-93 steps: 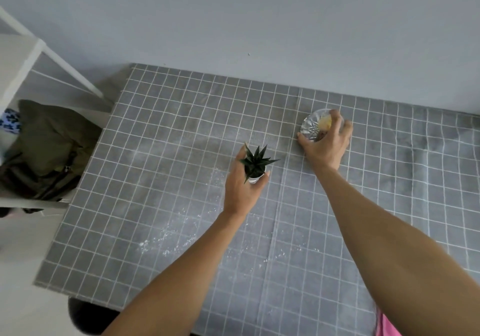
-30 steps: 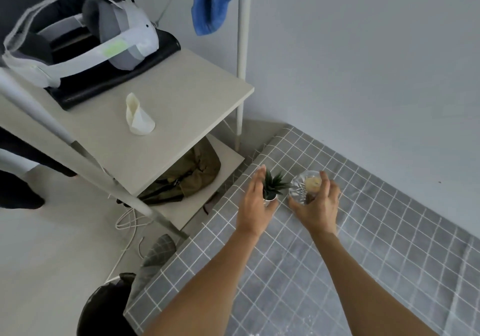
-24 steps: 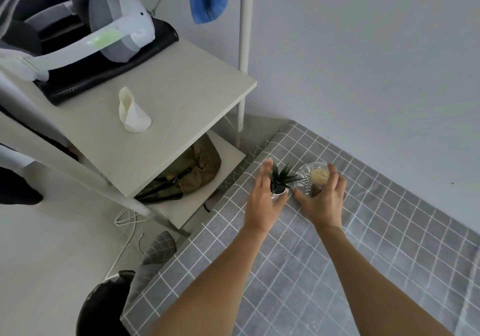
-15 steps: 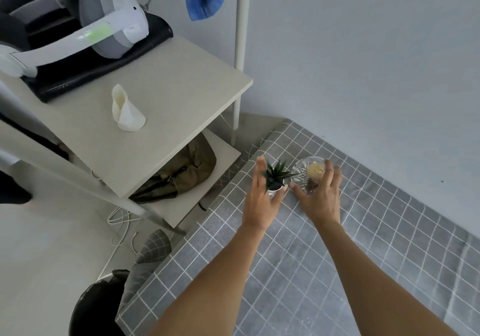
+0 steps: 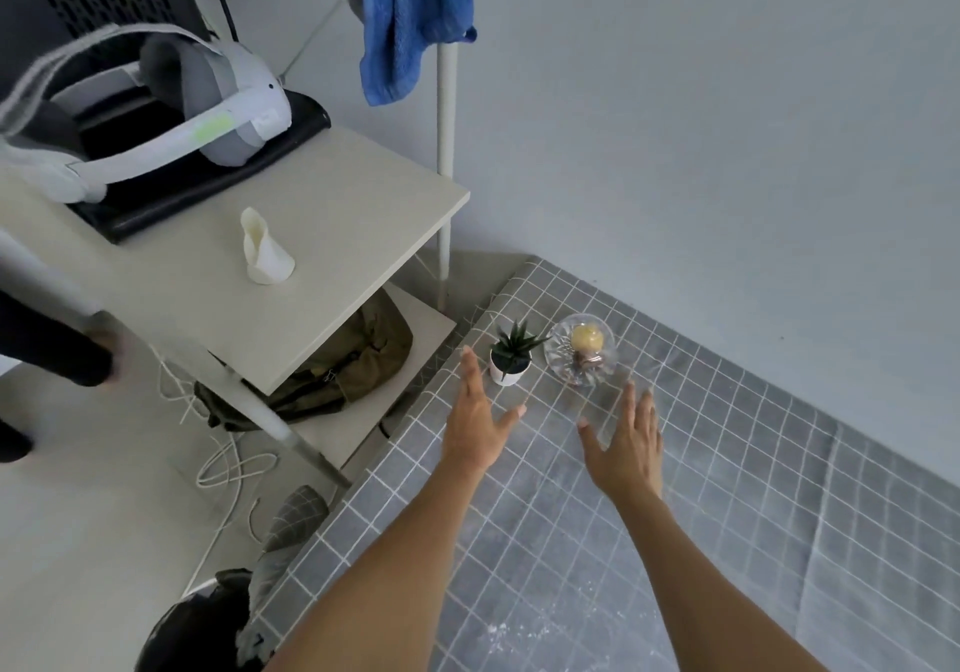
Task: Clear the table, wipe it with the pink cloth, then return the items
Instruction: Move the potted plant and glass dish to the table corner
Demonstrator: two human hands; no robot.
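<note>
Head view shows me the scene around the small potted plant [image 5: 510,354], which I take as my landmark. Far to its left, on the top board of a pale shelf unit [image 5: 332,235], I see a white headset [image 5: 150,115] lying on a black case, and nearer the plant a small cream-white object [image 5: 265,248] standing on the same board. Below that board, left of the plant, an olive bag [image 5: 353,359] sits on the lower shelf. Above and left of the plant a blue towel [image 5: 410,17] hangs by a white pole.

The plant stands upright in its white pot near the far left corner of the grey checked counter [image 5: 727,463]. Just right of it stands a clear glass dish [image 5: 582,349] with a yellowish ball and a small brownish piece inside; the two stand close together, and I cannot tell whether they touch.

My left hand [image 5: 478,430] hovers just in front of the plant, fingers spread and released, holding nothing. My right hand [image 5: 626,445] is in front and to the right of the plant, below the dish, fingers likewise loose and empty. White specks lie on the counter well in front of the plant.
</note>
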